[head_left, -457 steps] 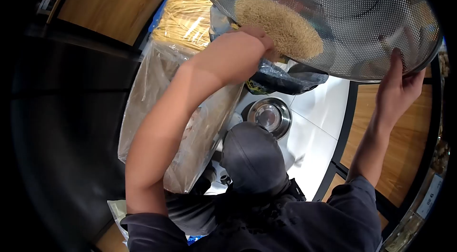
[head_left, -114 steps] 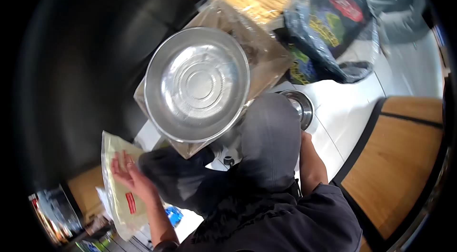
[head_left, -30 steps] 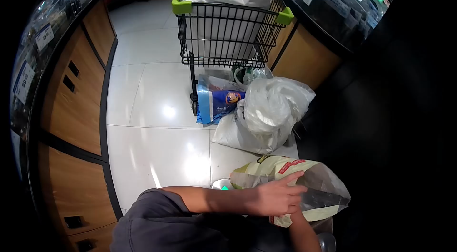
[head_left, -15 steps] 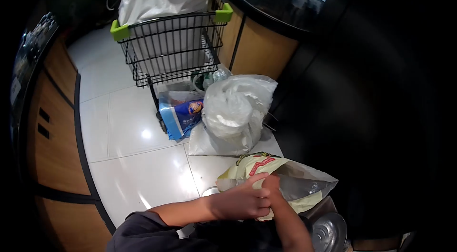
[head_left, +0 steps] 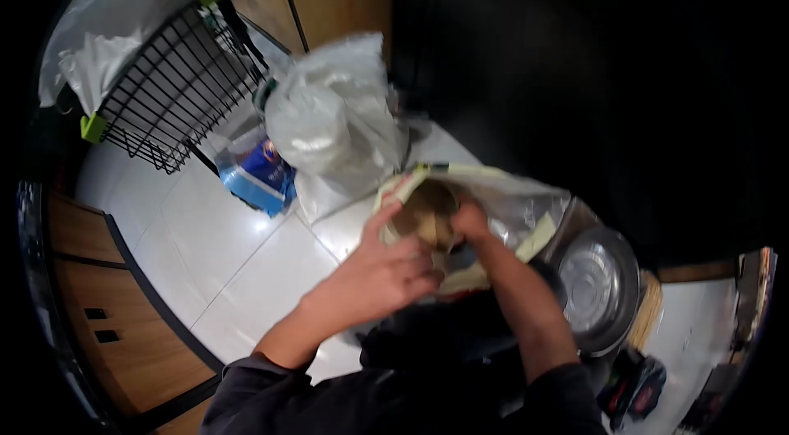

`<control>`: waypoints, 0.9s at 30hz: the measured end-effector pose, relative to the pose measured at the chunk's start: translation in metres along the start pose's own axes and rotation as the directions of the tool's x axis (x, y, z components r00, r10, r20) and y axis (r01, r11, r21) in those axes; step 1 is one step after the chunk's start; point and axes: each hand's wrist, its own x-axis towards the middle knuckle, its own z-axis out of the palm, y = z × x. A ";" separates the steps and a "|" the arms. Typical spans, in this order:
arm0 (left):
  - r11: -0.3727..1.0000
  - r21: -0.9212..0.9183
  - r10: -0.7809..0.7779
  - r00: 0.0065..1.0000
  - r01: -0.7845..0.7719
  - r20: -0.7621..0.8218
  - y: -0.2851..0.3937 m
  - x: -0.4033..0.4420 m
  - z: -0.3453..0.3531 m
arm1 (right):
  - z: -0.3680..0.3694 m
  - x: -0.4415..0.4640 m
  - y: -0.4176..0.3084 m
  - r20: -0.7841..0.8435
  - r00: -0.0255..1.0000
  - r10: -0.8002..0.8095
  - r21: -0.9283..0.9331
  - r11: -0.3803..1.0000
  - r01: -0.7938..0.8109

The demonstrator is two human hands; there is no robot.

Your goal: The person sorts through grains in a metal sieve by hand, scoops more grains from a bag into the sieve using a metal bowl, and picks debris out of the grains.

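Observation:
A pale yellow plastic bag (head_left: 538, 238) with red print stands in front of me, its mouth spread wide. My left hand (head_left: 382, 271) is at the near left rim, one digit stretched along it and the other fingers curled over the edge. Inside the mouth, my right hand (head_left: 472, 221) is closed, its fingertips hidden, against a brown rounded thing (head_left: 429, 209) too blurred to name. A round shiny metal lid or bowl (head_left: 593, 287) lies to the right of the bag.
Beyond the bag sits a stuffed white plastic bag (head_left: 329, 123), beside a blue packet (head_left: 261, 172). A black wire cart (head_left: 177, 82) with green corners carries white bags. Wooden cabinets (head_left: 136, 312) stand at left. Dark objects (head_left: 637, 390) lie at lower right.
The view has turned right, bringing the lid fully into sight. My hands, crossed before, are now apart. The bag's mouth is wider and the brown thing shows inside it.

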 end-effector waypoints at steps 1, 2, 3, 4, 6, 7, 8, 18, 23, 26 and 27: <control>0.999 0.024 -0.024 1.000 0.023 0.011 0.002 -0.002 -0.002 | -0.007 0.000 -0.002 -0.018 1.000 -0.015 0.056 0.998 0.016; 0.999 0.030 -0.039 0.999 0.040 -0.017 0.003 0.000 -0.007 | -0.035 -0.017 -0.026 -0.049 0.999 0.002 0.138 0.990 0.005; 0.998 0.045 -0.049 0.998 0.051 -0.046 0.005 -0.002 -0.010 | -0.068 -0.030 -0.048 0.136 0.986 0.096 0.279 0.951 -0.131; 0.995 0.065 -0.077 0.995 0.081 -0.059 0.006 -0.005 -0.010 | -0.080 -0.040 -0.052 0.112 0.992 0.061 0.422 0.901 -0.103; 0.994 0.061 -0.089 0.994 0.093 -0.070 0.005 -0.008 -0.012 | -0.106 -0.049 -0.052 0.087 0.995 0.052 0.602 0.793 -0.094; 0.989 0.076 -0.120 0.986 0.129 -0.112 0.006 -0.009 -0.013 | -0.116 -0.051 -0.048 0.104 0.992 0.073 0.649 0.751 -0.123; 0.989 0.089 -0.111 0.987 0.122 -0.118 0.006 -0.009 -0.014 | -0.116 -0.048 -0.036 0.102 0.984 0.148 0.713 0.679 -0.176; 0.997 0.010 -0.073 0.991 0.075 -0.115 0.004 -0.004 -0.018 | -0.184 -0.122 -0.032 0.279 0.958 0.065 0.869 0.407 -0.281; 0.995 -0.063 -0.082 0.991 0.076 -0.108 0.004 -0.007 -0.016 | -0.182 -0.118 -0.046 0.224 0.971 0.080 0.827 0.512 -0.233; 0.987 -0.136 -0.100 0.987 0.083 -0.122 0.004 -0.010 -0.014 | -0.167 -0.103 -0.055 0.084 0.995 0.050 0.664 0.742 -0.093; 0.982 -0.174 -0.102 0.986 0.078 -0.135 0.004 -0.010 -0.013 | -0.160 -0.098 -0.059 -0.011 1.000 0.011 0.527 0.850 -0.004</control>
